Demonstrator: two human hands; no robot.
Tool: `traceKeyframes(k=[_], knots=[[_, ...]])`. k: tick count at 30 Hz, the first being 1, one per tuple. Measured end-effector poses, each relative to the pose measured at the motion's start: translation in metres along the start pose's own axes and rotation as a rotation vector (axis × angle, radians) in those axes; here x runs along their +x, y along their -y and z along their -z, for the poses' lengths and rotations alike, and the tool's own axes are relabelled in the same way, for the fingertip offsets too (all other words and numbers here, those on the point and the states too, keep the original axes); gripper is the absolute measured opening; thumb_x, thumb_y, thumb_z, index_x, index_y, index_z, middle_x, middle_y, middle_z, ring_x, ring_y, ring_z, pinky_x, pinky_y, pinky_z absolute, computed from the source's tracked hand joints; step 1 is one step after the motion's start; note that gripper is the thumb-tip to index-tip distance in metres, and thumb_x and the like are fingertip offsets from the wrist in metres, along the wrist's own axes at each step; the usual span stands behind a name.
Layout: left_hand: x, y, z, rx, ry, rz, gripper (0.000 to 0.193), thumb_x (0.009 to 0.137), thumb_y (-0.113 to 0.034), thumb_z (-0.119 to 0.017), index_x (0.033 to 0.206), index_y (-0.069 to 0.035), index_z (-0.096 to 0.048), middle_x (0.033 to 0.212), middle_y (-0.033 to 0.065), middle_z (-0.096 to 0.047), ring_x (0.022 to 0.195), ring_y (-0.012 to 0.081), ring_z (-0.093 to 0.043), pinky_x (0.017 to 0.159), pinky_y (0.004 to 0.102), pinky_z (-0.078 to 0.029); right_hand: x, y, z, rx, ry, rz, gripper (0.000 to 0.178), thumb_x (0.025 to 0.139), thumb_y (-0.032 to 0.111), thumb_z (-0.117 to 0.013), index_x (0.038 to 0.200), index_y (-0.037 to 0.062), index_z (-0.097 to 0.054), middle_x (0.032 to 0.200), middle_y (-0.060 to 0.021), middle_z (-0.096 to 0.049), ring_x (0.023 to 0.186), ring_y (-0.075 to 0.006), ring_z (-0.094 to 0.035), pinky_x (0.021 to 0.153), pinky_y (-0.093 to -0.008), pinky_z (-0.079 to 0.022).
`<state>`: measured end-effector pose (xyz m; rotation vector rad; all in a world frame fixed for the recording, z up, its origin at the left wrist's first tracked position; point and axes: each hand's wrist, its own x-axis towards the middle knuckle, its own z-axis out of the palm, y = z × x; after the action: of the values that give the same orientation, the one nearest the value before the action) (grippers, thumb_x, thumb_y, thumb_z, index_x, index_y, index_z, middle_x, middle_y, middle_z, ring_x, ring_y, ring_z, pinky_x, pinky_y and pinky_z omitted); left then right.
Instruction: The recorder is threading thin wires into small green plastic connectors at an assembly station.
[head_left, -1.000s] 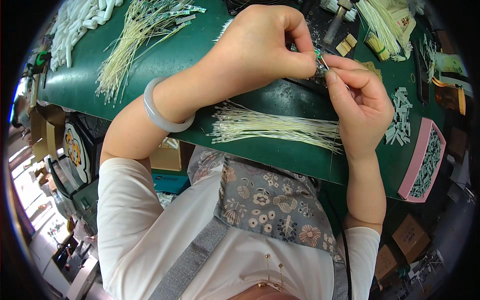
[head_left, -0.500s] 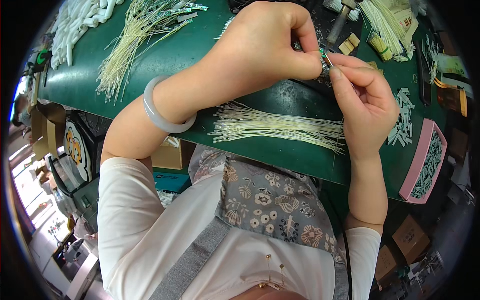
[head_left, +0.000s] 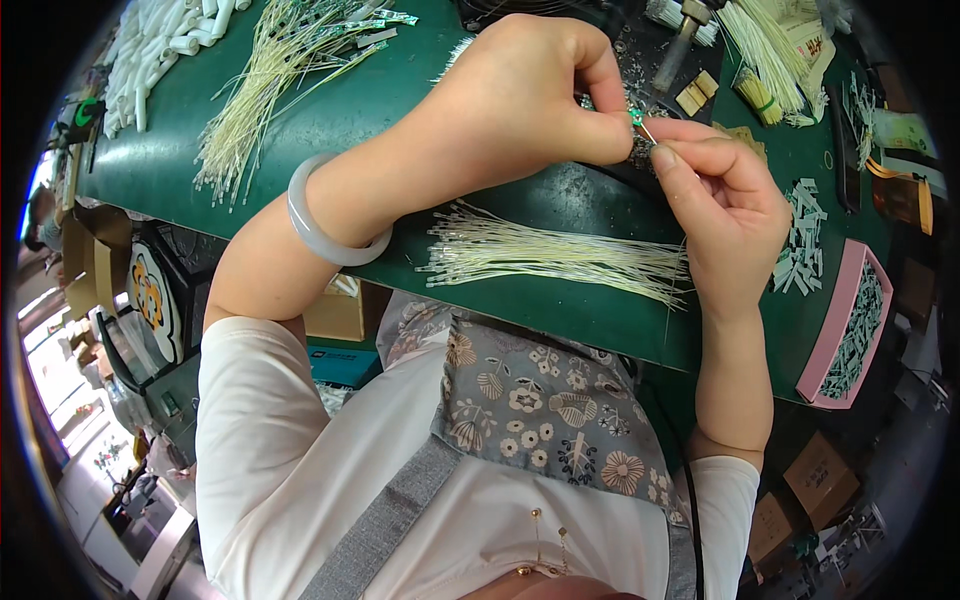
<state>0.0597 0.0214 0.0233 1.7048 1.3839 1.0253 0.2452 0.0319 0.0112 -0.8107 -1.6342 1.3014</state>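
Tabletop (head_left: 300,125): pink tray (head_left: 832,318) of strips (head_left: 857,325); left fingers (head_left: 605,138) pinch a green piece (head_left: 636,117), right fingers (head_left: 674,172) something thin (head_left: 648,133).

Can't read any wording. See reddish print on creased paper (head_left: 808,42) beyond pink tray (head_left: 828,325), tiny white lettering on teal box (head_left: 345,366) far left of tray, dark marks on cardboard carton (head_left: 820,478) below.

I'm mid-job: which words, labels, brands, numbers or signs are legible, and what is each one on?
None reads clearly enough to quote.
Flat teal box, left of the grey floral apron: pale print, too small.
Crumpled beige paper, upper right: red marks, too small.
Upper brown cardboard box, lower right: dark marks, too blurred.
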Motion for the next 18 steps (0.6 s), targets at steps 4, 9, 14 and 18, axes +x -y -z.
traceKeyframes(k=[4, 9, 14, 18], knots=[[0.0, -0.002, 0.001, -0.066, 0.131, 0.169, 0.01, 0.071, -0.004, -0.066, 0.073, -0.001, -0.056, 0.077, 0.0014, -0.058, 0.066, 0.0045, -0.052, 0.058, 0.0177, -0.042, -0.003, 0.0, 0.001, 0.0, -0.044, -0.034, 0.004, 0.078, -0.004, -0.063, 0.081, -0.0033, -0.061, 0.089, -0.0051, -0.063, 0.064, 0.0005, -0.048, 0.055, -0.0131, -0.039], [-0.032, -0.011, 0.04, -0.316, -0.002, 0.193, 0.011, 0.07, -0.005, -0.063, 0.074, -0.004, -0.054, 0.07, -0.0016, -0.053, 0.057, 0.0041, -0.047, 0.049, 0.0186, -0.037, -0.004, 0.018, 0.029, -0.413, -0.109, 0.092, 0.024, 0.065, 0.009, -0.077, 0.079, 0.005, -0.058, 0.069, 0.0062, -0.045, 0.058, -0.0018, -0.035, 0.049, -0.017, -0.031], [-0.07, -0.003, 0.185, 0.249, -0.347, -0.301, 0.009, 0.082, -0.005, -0.06, 0.078, -0.002, -0.053, 0.08, 0.0032, -0.053, 0.075, 0.0137, -0.05, 0.077, 0.0229, -0.038, 0.001, 0.035, 0.114, -0.941, -0.354, -0.103, 0.017, 0.077, 0.014, -0.065, 0.09, 0.0026, -0.066, 0.06, -0.002, -0.054, 0.057, -0.0089, -0.051, 0.053, -0.0225, -0.04], [-0.039, 0.021, 0.188, 0.648, -0.248, -0.085, 0.01, 0.083, -0.01, -0.061, 0.081, -0.001, -0.057, 0.075, 0.0011, -0.057, 0.071, 0.0074, -0.052, 0.065, 0.02, -0.042, 0.016, -0.001, 0.175, -1.336, -0.017, 0.118, 0.016, 0.077, 0.01, -0.059, 0.089, 0.0051, -0.066, 0.093, -0.0102, -0.063, 0.083, -0.0311, -0.06, 0.073, -0.0345, -0.048]])
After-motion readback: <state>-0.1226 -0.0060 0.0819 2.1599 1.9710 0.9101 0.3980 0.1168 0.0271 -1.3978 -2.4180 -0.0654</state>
